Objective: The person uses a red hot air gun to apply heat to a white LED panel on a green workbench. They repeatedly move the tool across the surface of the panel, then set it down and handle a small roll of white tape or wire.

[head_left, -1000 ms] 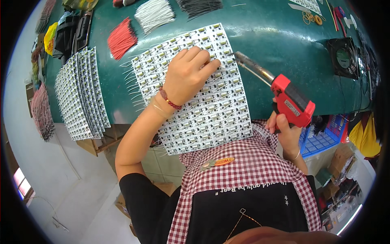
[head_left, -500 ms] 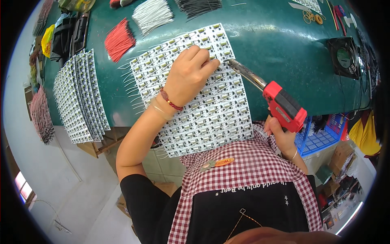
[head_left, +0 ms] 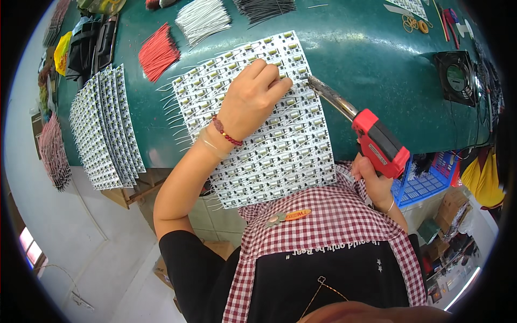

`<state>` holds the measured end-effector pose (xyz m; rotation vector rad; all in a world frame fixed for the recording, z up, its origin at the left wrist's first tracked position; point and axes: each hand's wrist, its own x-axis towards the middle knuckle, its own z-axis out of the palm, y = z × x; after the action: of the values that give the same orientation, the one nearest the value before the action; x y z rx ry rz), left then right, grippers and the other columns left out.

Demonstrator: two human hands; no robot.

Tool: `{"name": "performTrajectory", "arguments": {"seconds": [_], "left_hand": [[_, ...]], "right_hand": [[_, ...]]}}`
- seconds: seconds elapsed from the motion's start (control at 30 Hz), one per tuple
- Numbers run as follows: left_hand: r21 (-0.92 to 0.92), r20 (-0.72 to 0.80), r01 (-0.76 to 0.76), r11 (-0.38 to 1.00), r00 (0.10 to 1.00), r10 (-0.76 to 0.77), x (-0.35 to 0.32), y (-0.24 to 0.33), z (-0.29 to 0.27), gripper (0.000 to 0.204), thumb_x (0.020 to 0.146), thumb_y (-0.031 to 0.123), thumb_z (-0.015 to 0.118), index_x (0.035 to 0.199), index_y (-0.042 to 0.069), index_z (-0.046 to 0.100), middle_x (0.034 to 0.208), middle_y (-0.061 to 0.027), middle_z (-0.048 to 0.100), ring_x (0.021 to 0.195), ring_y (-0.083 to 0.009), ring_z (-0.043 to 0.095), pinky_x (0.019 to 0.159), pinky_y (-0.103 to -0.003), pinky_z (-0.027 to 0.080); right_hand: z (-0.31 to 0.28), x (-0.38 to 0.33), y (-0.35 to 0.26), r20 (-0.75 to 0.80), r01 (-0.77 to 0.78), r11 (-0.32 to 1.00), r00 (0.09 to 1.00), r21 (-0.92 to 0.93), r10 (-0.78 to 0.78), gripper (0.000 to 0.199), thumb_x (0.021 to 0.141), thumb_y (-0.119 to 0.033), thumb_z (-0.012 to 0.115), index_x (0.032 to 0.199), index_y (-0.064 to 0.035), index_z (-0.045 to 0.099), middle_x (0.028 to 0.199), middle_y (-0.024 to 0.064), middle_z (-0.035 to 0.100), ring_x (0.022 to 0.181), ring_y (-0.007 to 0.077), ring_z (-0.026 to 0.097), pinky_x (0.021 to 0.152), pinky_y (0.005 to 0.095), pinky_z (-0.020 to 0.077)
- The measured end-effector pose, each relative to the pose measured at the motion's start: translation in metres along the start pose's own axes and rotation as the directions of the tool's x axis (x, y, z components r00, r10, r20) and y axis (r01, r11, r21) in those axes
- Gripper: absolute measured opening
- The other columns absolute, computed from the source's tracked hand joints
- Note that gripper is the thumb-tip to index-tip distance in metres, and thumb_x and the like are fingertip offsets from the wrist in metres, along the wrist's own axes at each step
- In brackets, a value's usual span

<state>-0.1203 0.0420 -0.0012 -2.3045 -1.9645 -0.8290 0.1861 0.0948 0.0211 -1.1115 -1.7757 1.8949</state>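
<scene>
Tracking the gun (head_left: pixel 380 143) from my end, I saw its metal tip at the right margin of the sheet (head_left: pixel 269 161), just beside the fingertips of the left hand (head_left: pixel 253 97). The gun's long axis ran from its red body up and leftward to that tip; the left hand was nearer the tip, while the right hand (head_left: pixel 375 180) wrapped its fingers round the handle below. My left hand lay across the sheet's upper half, fingers curled in, thumb drawn toward the forefinger; I couldn't tell whether it pinched anything. The sheet rested on the desk (head_left: pixel 366 59), its lower part passing the near edge and reaching the apron (head_left: pixel 318 215). Against the view half a second earlier, the gun had shifted slightly right, its tip a touch farther from the left fingertips; the left hand and sheet looked unmoved.
</scene>
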Motion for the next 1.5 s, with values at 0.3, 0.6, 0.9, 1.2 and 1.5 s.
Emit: {"name": "performTrajectory", "arguments": {"seconds": [0.3,0.6,0.9,1.2,1.5], "left_hand": [[-0.064,-0.054,0.049,0.997,0.997,-0.053,-0.001,-0.004,0.003,0.023,0.065,-0.005,0.061,0.084,0.006,0.065,0.075,-0.0043,0.051,0.073,-0.0202,0.051,0.063,-0.031,0.047],[-0.075,-0.066,0.049,0.996,0.996,-0.054,0.0,-0.002,0.003,0.027,0.063,-0.01,0.062,0.084,0.007,0.067,0.074,-0.0042,0.053,0.07,-0.02,0.052,0.058,-0.031,0.046],[-0.078,-0.056,0.049,0.996,0.997,-0.053,0.0,-0.002,0.004,0.028,0.063,-0.01,0.062,0.085,0.006,0.066,0.075,-0.0043,0.053,0.07,-0.0198,0.051,0.058,-0.03,0.046],[-0.055,-0.06,0.039,0.998,0.997,-0.042,-0.001,-0.002,0.004,0.026,0.064,-0.01,0.063,0.085,0.006,0.066,0.075,-0.004,0.052,0.07,-0.0193,0.051,0.057,-0.03,0.046],[-0.042,-0.058,0.036,0.998,0.998,-0.038,-0.001,-0.002,0.004,0.025,0.064,-0.009,0.064,0.084,0.006,0.066,0.075,-0.0041,0.052,0.07,-0.019,0.051,0.057,-0.029,0.047]], "right_hand": [[0.004,0.003,0.001,-0.001,-0.008,0.998,1.0,-0.068,0.008,0.033,0.093,-0.011,0.054,0.121,0.0047,0.047,0.065,0.0061,0.055,0.053,0.0104,0.05,0.05,0.024,0.0411],[0.001,0.001,0.012,0.042,0.031,0.984,0.999,-0.175,-0.024,0.026,0.09,-0.01,0.059,0.112,0.0024,0.053,0.074,0.0048,0.057,0.063,0.0109,0.052,0.057,0.0257,0.0428],[0.005,0.0,0.008,0.013,0.126,0.982,0.992,-0.142,-0.126,0.026,0.093,-0.006,0.051,0.116,0.0054,0.049,0.063,0.0056,0.054,0.053,0.0111,0.049,0.049,0.0248,0.0401],[0.003,0.002,0.01,0.047,0.074,0.973,0.997,-0.22,-0.066,0.028,0.093,-0.014,0.055,0.113,0.0041,0.049,0.064,0.0058,0.055,0.053,0.0111,0.05,0.049,0.024,0.0397],[0.009,0.007,-0.007,-0.014,0.046,0.997,0.999,0.068,-0.045,0.041,0.092,-0.02,0.059,0.121,0.0063,0.045,0.061,0.0073,0.054,0.047,0.0112,0.047,0.045,0.0243,0.0387]]}}
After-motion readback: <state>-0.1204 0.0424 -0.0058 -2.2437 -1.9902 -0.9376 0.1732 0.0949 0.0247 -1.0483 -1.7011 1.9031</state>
